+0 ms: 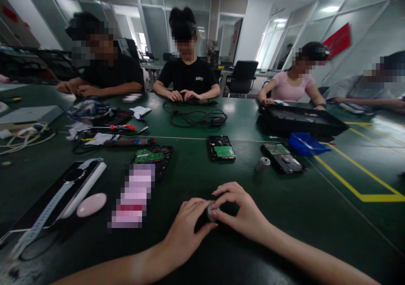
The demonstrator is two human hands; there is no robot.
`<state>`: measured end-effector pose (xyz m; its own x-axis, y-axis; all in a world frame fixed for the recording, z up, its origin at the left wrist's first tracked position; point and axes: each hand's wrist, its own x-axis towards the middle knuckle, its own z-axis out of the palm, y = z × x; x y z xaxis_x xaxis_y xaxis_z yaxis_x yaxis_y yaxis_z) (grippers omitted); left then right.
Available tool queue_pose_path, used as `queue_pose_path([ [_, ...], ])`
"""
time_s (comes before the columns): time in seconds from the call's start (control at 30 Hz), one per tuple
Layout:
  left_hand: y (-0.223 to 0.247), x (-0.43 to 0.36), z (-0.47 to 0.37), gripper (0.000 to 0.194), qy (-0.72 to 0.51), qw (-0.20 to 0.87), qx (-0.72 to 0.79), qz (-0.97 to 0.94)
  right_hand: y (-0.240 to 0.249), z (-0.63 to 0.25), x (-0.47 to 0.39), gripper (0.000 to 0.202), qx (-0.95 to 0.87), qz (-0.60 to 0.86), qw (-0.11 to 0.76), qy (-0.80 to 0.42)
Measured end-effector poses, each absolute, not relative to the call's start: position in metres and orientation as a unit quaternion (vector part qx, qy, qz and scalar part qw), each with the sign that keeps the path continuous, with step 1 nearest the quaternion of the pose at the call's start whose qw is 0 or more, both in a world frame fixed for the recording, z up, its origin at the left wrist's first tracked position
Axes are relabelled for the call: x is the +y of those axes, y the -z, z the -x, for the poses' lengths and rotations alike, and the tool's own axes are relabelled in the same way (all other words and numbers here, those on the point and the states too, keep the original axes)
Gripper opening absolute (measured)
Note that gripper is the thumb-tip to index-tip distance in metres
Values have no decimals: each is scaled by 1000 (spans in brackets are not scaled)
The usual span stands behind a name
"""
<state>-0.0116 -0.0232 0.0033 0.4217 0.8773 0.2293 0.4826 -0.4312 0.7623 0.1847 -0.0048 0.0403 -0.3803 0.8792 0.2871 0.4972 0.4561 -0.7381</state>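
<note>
In front of me, low over the near part of the table, both hands meet on a small round grey metal part. My left hand curls around its left side, fingers behind and thumb in front. From the right, my right hand pinches its top with thumb and forefinger. Much of the part is hidden by the fingers. Beyond, a short metal cylinder with a round top stands beside a hard drive showing a green circuit board. Another hard drive lies straight ahead, and a third is farther left.
At left lie a blurred pink rectangular item, a pink oval object, a watch, a red-handled screwdriver and an electric screwdriver. Cables, a black tray and a blue bag lie farther off. Several people sit opposite.
</note>
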Motion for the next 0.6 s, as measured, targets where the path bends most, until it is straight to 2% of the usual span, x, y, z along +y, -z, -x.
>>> queue_pose_path([
  [0.3, -5, -23, 11, 32, -313, 301, 434, -790, -52, -185, -4, 12, -847, 406, 277, -201],
  [0.6, -6, -23, 11, 25, -309, 305, 441, -786, -51, -188, -2, 17, -867, 358, 263, -225],
])
